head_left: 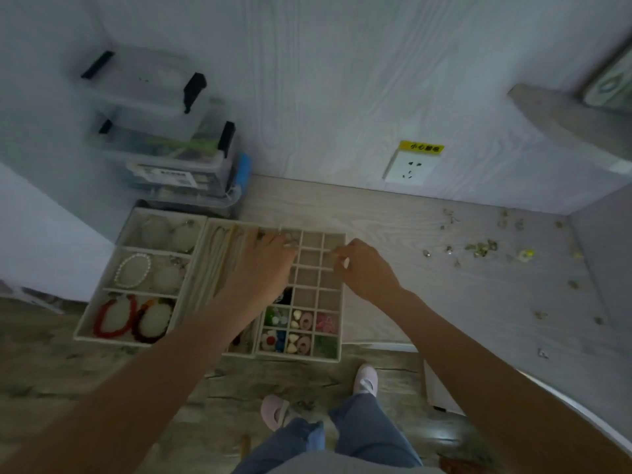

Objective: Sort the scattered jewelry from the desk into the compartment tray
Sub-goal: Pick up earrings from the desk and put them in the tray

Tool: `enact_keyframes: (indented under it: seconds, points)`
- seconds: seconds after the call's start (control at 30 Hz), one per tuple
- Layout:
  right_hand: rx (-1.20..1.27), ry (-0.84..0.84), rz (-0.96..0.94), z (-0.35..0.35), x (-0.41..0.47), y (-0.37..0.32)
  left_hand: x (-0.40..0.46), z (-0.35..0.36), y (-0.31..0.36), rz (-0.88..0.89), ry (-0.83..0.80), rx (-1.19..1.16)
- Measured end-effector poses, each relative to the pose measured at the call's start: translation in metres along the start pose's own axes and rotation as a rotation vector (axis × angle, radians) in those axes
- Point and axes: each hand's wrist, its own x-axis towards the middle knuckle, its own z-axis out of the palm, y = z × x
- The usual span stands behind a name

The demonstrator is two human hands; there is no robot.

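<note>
A beige compartment tray [321, 254] with a grid of small cells lies on the pale wood desk. Its near cells hold coloured beads and charms [301, 331]. My left hand [265, 260] rests palm down over the tray's far left cells, fingers spread, with small metal pieces under the fingertips. My right hand [362, 268] hovers at the tray's right edge, thumb and forefinger pinched over an upper cell; whether a small piece sits between them is too blurred to tell. Scattered jewelry [478, 248] lies on the desk to the right.
A second tray [136, 278] at the left holds a pearl bracelet and red bead bracelets. Stacked clear storage boxes [178, 145] stand behind it. A wall socket [408, 165] is at the back. A side panel closes the desk's right end.
</note>
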Motion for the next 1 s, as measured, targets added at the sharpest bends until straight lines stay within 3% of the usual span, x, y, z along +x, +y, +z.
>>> enact_keyframes:
  seconds: [0.13,0.37,0.8,1.0]
  points:
    - [0.09,0.094,0.061,-0.026,-0.013,0.046,0.03,-0.01,0.038,0.033,0.004,-0.066]
    - [0.029,0.146,0.195,-0.074,-0.043,0.148,0.098,-0.034,0.134,0.114,-0.027,-0.139]
    - [0.008,0.078,0.391,-0.123,-0.052,0.315,0.202,0.0,0.308,0.278,-0.345,-0.31]
    - [0.127,0.203,0.372,-0.125,-0.035,0.354,0.23,0.02,0.366,0.287,-0.368,-0.41]
